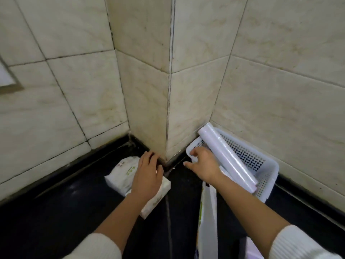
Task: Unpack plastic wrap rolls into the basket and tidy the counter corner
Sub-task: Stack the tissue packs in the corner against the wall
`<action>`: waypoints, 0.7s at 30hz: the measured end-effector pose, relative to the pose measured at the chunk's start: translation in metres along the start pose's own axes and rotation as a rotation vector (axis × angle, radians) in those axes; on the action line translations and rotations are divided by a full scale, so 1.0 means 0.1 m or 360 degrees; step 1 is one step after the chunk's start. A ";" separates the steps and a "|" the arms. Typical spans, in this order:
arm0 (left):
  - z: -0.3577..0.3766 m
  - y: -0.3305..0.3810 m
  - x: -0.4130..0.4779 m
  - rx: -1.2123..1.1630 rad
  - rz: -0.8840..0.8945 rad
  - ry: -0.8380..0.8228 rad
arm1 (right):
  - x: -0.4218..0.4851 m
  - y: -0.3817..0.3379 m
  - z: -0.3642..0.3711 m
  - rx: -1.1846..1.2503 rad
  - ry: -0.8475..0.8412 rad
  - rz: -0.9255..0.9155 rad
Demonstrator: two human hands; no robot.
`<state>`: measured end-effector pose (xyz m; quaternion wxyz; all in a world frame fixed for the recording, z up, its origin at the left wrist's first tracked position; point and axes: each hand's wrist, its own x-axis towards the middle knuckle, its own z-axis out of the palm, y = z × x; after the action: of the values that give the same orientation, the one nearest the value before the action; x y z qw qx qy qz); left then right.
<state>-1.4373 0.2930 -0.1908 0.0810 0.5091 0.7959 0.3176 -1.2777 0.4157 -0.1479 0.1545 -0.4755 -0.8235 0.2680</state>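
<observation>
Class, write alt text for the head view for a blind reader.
A person's right hand touches the rim of a white basket holding a plastic wrap roll; the left hand rests on tissue packs on the black counter.

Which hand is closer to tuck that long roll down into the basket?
Right. The right hand is at the basket rim beside the roll; the left hand rests on the tissue packs, across the corner.

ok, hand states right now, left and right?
Left hand: open, flat on the tissue pack.
Right hand: open, fingers at the basket rim.
</observation>
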 end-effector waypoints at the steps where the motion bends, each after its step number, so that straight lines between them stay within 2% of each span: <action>1: -0.06 -0.12 -0.09 -0.0016 -0.0067 -0.0001 | -0.06 -0.09 0.13 -0.0015 -0.0057 -0.0020; 5: -0.21 -0.56 -0.43 0.0016 -0.0313 -0.0011 | -0.30 -0.32 0.66 -0.0098 -0.0316 -0.0025; 11: -0.29 -1.08 -0.72 0.0162 -0.0646 -0.0058 | -0.68 -0.37 1.26 -0.0004 -0.0543 0.0127; 14: -0.29 -1.24 -0.62 0.0267 -0.0613 -0.0149 | -0.75 -0.31 1.37 0.0095 -0.0507 0.0172; 18: -0.24 -1.35 -0.41 0.0238 -0.0617 -0.0412 | -0.80 -0.21 1.44 0.0176 -0.0530 0.0176; 21: -0.18 -1.38 -0.31 0.0098 -0.0575 -0.0299 | -0.82 -0.19 1.52 0.0314 -0.0517 0.0163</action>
<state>-1.5357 0.2198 -0.2635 0.1949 0.3876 0.8725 0.2246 -1.3271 0.2923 -0.2592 0.0517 -0.4499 -0.7821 0.4281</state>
